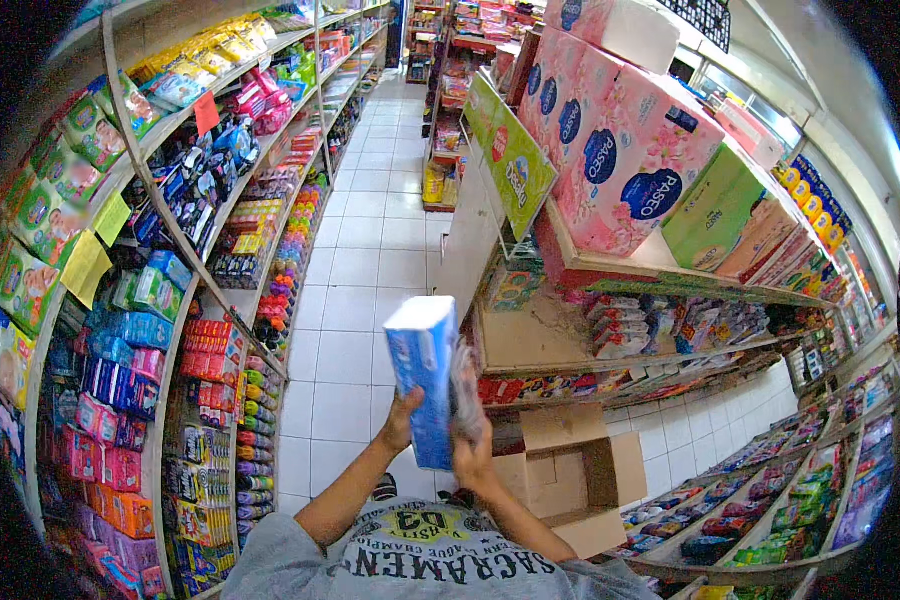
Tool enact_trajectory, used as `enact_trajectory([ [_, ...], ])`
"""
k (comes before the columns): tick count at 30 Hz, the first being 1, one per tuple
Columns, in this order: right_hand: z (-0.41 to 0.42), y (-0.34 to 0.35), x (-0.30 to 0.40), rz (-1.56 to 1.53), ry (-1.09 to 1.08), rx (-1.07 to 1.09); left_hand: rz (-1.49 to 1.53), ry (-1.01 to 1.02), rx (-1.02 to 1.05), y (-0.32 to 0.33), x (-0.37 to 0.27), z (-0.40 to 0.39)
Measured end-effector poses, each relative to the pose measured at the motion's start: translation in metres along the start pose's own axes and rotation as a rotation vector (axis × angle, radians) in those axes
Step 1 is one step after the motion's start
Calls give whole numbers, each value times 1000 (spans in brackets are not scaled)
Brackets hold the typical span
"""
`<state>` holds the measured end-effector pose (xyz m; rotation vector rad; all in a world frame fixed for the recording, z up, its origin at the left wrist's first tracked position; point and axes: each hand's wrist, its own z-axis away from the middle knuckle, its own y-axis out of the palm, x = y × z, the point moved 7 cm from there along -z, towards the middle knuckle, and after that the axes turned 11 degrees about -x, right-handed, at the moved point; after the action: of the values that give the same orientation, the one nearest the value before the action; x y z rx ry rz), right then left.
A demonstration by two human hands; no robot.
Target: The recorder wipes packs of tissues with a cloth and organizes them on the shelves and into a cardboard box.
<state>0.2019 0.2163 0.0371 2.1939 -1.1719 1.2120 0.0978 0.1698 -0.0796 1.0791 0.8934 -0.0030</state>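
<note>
A blue and white pack [424, 390], apparently tissues, stands upright in front of my chest. My left hand [403, 421] grips its left side low down, with the thumb across the blue face. Close against the pack's right side is a blurred greyish plastic packet [465, 394]. My right hand [474, 454] is closed around the lower end of that packet; its contents cannot be made out. Below and to the right, an open cardboard box [570, 480] sits with its flaps spread and its brown inside visible.
Tall shelves [172, 300] of packaged goods line the left side. To the right, a shelf unit [532, 352] carries pink tissue packs [607, 142] and a green sign [506, 154]. A white tiled aisle [345, 300] runs ahead. Lower racks [757, 517] stand at the right.
</note>
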Motion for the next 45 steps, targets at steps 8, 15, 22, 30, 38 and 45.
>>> enact_trajectory([
  [8, 12, 14, -16, -69, -49, 193, 236, 4, 197, 34, -40, 0],
  [15, -36, 23, 32, 48, -255, 123, -67, -90, 9, 17, -46, 22],
  [22, 6, 67, 49, 137, -348, 321, 270, 111, 66, 24, -115, 14],
  [30, -38, 60, 55, -72, -223, 34, 128, -114, 367, -13, -78, 31],
  [38, 29, 107, 60, 214, -473, 465, 368, 79, 79, -21, -147, 6],
  [45, -46, 89, 45, 219, -306, 117, 2, -206, 205, -29, -99, 31],
])
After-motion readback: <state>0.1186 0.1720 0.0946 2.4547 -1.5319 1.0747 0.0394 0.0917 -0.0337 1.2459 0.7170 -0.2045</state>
